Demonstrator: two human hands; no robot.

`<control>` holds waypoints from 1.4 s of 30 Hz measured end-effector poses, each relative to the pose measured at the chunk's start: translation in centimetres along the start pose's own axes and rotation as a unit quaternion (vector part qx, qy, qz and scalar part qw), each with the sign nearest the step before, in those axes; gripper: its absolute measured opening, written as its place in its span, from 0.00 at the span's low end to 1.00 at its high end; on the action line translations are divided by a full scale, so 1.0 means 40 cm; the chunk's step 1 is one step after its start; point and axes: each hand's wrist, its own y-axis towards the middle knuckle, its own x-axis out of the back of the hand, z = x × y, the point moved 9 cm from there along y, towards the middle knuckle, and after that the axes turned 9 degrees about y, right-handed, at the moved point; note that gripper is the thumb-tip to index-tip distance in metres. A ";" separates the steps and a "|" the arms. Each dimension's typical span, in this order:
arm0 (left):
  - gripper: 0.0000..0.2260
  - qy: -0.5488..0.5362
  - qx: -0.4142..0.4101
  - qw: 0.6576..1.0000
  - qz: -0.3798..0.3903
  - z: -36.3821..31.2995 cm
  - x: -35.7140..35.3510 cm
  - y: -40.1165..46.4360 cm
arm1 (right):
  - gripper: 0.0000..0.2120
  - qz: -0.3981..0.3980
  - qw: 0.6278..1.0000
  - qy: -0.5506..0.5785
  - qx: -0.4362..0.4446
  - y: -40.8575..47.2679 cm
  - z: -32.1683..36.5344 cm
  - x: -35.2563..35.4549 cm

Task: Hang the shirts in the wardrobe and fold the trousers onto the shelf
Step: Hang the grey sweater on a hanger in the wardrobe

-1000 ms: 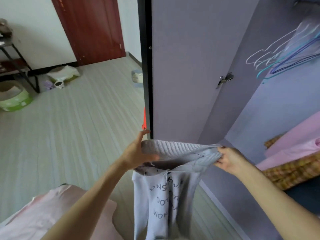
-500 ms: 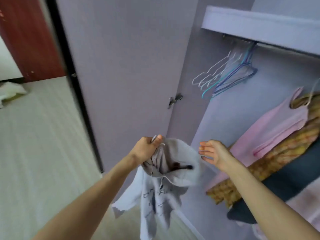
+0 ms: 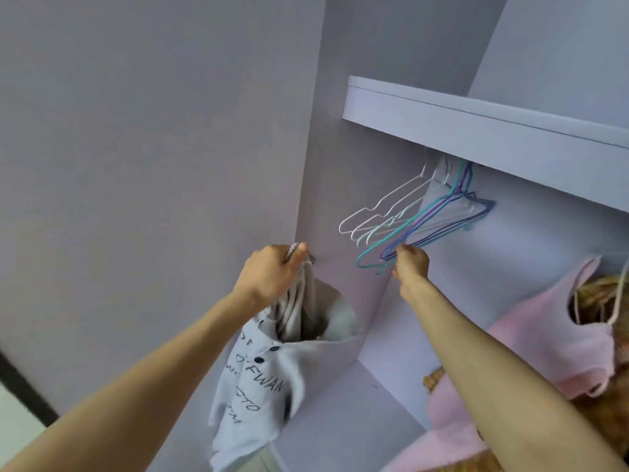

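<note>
The grey shirt is hanging from my left hand, bunched at the collar, its body drooping in front of the wardrobe's open door. Dark buttons and black lettering are showing on its front. My left fingers are curling tight around the gathered cloth near the neck, thumb on top.

My right hand is reaching up and into the wardrobe, fingers curling round the lower corner of the dark blue wire hanger, which is hanging in a cluster with white hangers and a teal hanger under the shelf. I cannot tell whether the teal one is also caught in my grip. The hooks are going up behind the shelf's front edge; the rail itself is hidden.

To the right, a pink garment is already hanging, with something yellow-brown and woven showing through its armhole and behind it. More pink cloth is lying low at the right.

All wardrobe surfaces are looking pale lilac, matte and smooth. At the lower left a dark strip and a sliver of pale floor are showing.
</note>
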 end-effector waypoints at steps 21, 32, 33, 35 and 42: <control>0.22 -0.076 -0.028 0.995 0.058 -0.018 -0.110 0.053 | 0.08 -0.090 0.987 -0.054 0.121 0.007 0.061 0.118; 0.16 -0.174 0.046 0.968 0.174 0.087 -0.243 -0.089 | 0.11 0.000 0.974 -0.106 0.201 -0.367 -0.200 0.280; 0.16 -0.173 0.045 0.967 0.184 0.097 -0.250 -0.102 | 0.11 0.023 0.983 -0.081 0.164 -0.385 -0.235 0.285; 0.15 -0.163 0.043 0.966 0.196 0.107 -0.257 -0.119 | 0.15 0.076 0.995 -0.025 0.060 -0.382 -0.285 0.270; 0.17 -0.138 0.018 0.969 0.203 0.123 -0.247 -0.164 | 0.21 -0.046 0.996 -0.059 0.047 -0.402 -0.339 0.291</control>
